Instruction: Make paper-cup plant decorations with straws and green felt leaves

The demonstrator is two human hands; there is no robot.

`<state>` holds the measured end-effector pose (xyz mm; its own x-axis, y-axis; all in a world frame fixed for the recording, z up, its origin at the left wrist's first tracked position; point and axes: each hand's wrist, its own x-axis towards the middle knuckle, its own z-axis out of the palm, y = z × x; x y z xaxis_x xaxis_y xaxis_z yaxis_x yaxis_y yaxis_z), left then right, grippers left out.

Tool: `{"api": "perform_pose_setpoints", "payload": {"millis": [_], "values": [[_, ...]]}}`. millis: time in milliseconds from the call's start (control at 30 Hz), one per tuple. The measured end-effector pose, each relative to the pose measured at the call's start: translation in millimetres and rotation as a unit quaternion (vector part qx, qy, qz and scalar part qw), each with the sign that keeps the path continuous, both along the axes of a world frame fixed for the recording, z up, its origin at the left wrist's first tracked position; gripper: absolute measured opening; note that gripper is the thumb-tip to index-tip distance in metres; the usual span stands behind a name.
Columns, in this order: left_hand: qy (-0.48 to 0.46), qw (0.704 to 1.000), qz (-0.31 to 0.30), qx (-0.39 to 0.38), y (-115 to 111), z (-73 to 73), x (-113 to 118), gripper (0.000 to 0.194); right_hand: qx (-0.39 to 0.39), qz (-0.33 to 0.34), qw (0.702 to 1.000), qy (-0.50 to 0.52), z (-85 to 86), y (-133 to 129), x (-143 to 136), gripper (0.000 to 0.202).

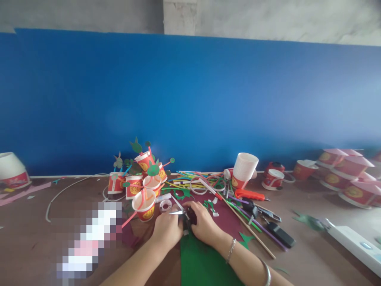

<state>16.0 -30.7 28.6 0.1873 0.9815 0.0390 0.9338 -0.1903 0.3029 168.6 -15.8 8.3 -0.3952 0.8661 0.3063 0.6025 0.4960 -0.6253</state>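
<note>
Near the middle of the table, my right hand is closed round the dark handles of a pair of scissors, whose silver blades stand apart and point left. My left hand is closed beside the scissors; what its fingers hold is hidden. Below both hands lies a green paper sheet, partly over a dark red sheet. Small green and white scraps lie just right of my right hand. A roll of tape sits behind my left hand.
Decorated paper cups stand back left. Straws lie behind my hands. Stacked cups, an orange tool, a stick and a black key fob are to the right, with a white device farther right.
</note>
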Motion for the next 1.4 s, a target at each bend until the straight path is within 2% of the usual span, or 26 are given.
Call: {"api": "perform_pose_setpoints", "payload": {"millis": [133, 267, 367, 467, 567, 667, 767, 867, 1000, 1133, 1300, 1400], "values": [[-0.019, 1.000, 0.002, 0.011, 2.0, -5.7, -0.5, 0.027, -0.003, 0.004, 1.000, 0.002, 2.6, -1.1, -0.9, 0.062], [-0.044, 0.998, -0.019, 0.037, 3.2, -9.2, 0.2, 0.023, -0.015, 0.040, 0.999, -0.002, 6.5, -0.4, -1.6, 0.062], [-0.043, 0.999, 0.009, 0.029, 3.3, -10.3, 2.0, 0.026, -0.011, 0.043, 0.999, -0.006, 5.3, 2.8, -3.4, 0.062], [-0.005, 1.000, 0.026, 0.014, 3.0, -11.5, 3.5, 0.027, -0.005, 0.012, 1.000, -0.011, 0.4, 7.8, -5.8, 0.063], [0.019, 0.999, 0.037, 0.022, 2.6, -12.5, 4.3, 0.024, -0.001, -0.047, 0.999, -0.015, -3.3, 11.9, -6.6, 0.057], [0.020, 0.999, 0.039, 0.033, 1.8, -12.3, 4.6, 0.022, 0.008, -0.097, 0.995, -0.028, -2.8, 12.9, -4.6, 0.053], [0.023, 0.999, 0.023, 0.038, 0.3, -11.5, 4.7, 0.021, 0.013, -0.119, 0.993, -0.025, 0.3, 10.9, -2.0, 0.054], [0.020, 0.999, 0.014, 0.034, -1.3, -11.8, 4.4, 0.022, 0.020, -0.090, 0.996, -0.006, 2.9, 8.3, -2.0, 0.054], [0.036, 0.998, 0.035, 0.022, -2.2, -11.5, 4.8, 0.027, 0.009, -0.032, 0.999, -0.016, 4.1, 7.8, -7.7, 0.059], [0.041, 0.998, 0.037, 0.017, -2.7, -7.5, 6.1, 0.032, -0.007, -0.103, 0.994, -0.038, 2.9, 11.2, -12.1, 0.052], [0.032, 0.999, 0.029, 0.017, -3.4, -6.4, 5.1, 0.026, 0.002, -0.175, 0.984, -0.044, -0.4, 15.9, -6.4, 0.045], [0.020, 0.999, 0.019, 0.023, -3.7, -7.5, 4.5, 0.023, 0.005, -0.192, 0.981, -0.033, -0.4, 16.5, -2.6, 0.047]]}}
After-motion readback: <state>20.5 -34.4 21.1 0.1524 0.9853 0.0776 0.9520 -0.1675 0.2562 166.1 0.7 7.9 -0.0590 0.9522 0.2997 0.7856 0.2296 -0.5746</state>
